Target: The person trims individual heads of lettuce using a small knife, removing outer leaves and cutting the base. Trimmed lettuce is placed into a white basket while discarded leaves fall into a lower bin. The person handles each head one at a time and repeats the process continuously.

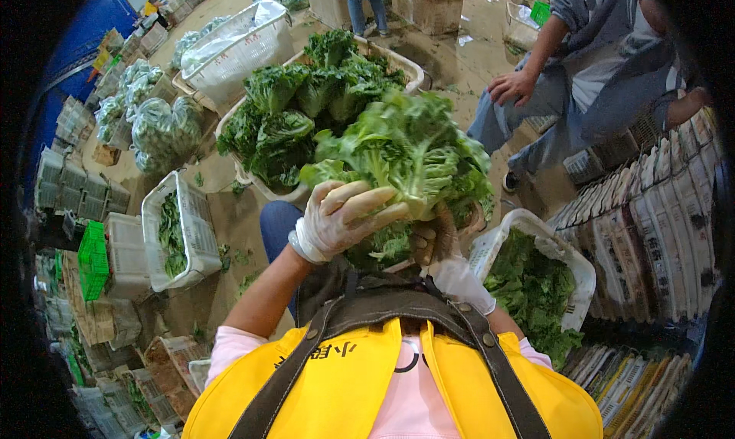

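Observation:
A leafy head of lettuce-like greens (410, 157), blurred at its top, is held up before my chest. My left hand (350, 218), in a pale thin glove, lies against the near left side of the head, its fingers slightly spread and pointing right. My right hand (439, 241) is at the base of the head, partly in shadow, with what looks like a darker glove over a white one; its fingers curl around the stem end. Beyond the held head, a large plastic crate (414, 71) is heaped with dark green leafy heads (284, 128). More greens show below my hands.
White crates with leaves stand at left (198, 226) and right (580, 266). A seated person's knee and hand (513, 87) are at the upper right. Stacked folded crates (649, 232) line the right side. Bagged produce (166, 128) and a green basket (93, 261) stand left.

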A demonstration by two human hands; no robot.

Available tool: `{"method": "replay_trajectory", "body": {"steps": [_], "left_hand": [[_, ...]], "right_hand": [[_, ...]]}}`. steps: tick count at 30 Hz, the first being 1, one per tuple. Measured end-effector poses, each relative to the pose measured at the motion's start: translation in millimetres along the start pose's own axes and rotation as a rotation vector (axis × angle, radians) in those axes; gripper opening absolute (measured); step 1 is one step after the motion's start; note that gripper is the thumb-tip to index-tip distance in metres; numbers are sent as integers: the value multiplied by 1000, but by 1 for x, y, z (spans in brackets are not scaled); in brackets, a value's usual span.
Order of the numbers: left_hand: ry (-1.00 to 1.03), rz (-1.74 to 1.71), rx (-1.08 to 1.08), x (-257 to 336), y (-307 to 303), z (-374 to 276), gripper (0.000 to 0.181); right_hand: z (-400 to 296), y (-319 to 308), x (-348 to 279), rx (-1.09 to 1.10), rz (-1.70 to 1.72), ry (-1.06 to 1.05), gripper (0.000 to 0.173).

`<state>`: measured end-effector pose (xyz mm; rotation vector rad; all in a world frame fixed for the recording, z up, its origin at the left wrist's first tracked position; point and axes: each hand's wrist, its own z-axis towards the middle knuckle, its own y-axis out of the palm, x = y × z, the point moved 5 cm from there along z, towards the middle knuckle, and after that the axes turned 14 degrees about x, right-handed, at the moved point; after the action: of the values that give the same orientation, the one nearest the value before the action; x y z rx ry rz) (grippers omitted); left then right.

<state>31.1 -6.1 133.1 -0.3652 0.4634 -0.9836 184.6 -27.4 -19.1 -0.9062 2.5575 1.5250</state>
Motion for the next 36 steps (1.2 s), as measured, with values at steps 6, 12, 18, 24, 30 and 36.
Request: {"method": "replay_trajectory", "body": {"steps": [6, 12, 18, 24, 30, 36], "left_hand": [[-182, -31, -62, -8, 11, -8, 35], [-488, -166, -223, 2, 26, -3, 24], [-652, -357, -198, -6, 24, 6, 25], [-757, -170, 45, -50, 8, -6, 25], [-626, 55, -319, -50, 53, -80, 72], [-1512, -2063, -284, 37, 107, -83, 98]], "right_hand": [[-1, 7, -29, 117, 74, -225, 41], [-7, -10, -50, 553, 19, -584, 30], [1, -43, -43, 490, -39, -483, 28], [16, -75, -29, 296, 253, -218, 22], [0, -99, -66, 487, 341, -333, 38], [-11, -87, -96, -142, -8, -494, 58]]}}
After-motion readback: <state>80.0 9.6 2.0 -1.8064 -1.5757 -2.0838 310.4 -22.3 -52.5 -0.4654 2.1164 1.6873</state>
